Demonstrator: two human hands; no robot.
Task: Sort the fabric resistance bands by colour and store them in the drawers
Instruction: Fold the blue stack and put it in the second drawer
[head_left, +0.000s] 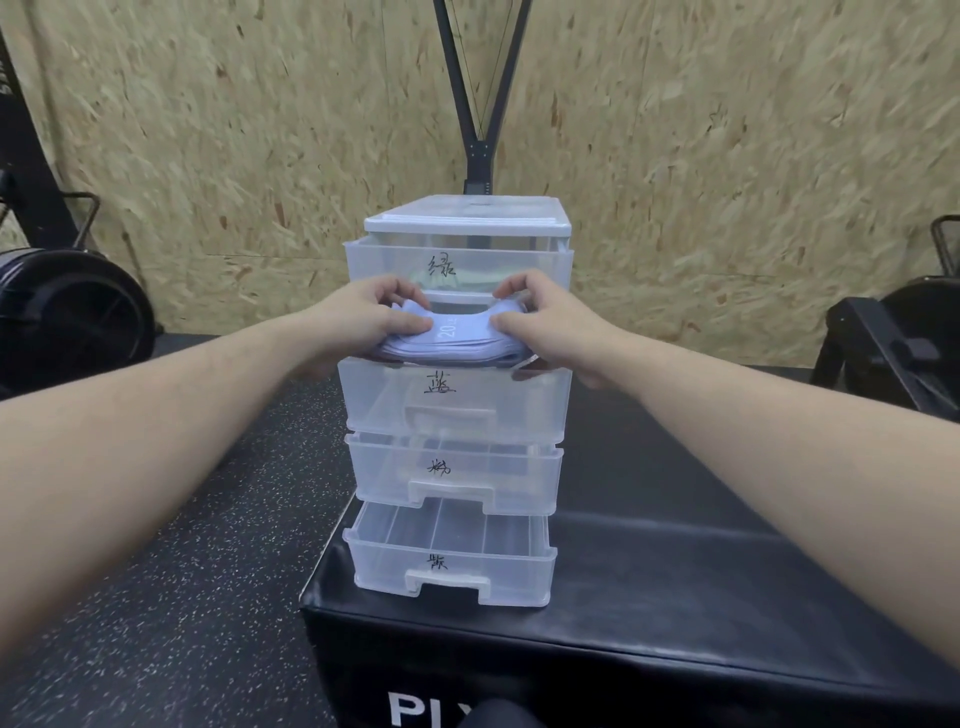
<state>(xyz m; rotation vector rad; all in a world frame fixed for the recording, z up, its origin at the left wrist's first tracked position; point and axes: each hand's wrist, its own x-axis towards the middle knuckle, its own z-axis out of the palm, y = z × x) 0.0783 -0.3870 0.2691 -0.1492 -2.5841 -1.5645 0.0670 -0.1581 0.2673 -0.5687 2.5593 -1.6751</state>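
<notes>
A clear plastic chest (467, 218) with four labelled drawers stands on a black padded box. A stack of pale blue fabric bands (457, 340) sits over the rim of the pulled-out second drawer (452, 400). My left hand (363, 317) grips the stack's left end, and my right hand (545, 322) grips its right end. The top drawer (457, 262) holds something greenish, dimly seen through its front. The third drawer (454, 470) and the bottom drawer (449, 556) stick out slightly, and the bottom one looks empty.
The black padded box (649, 597) bears white lettering on its front. Speckled black rubber floor (182, 571) lies to the left. An exercise machine (72, 306) stands at left, dark equipment (893, 343) at right, and a black metal stand (480, 150) behind the chest.
</notes>
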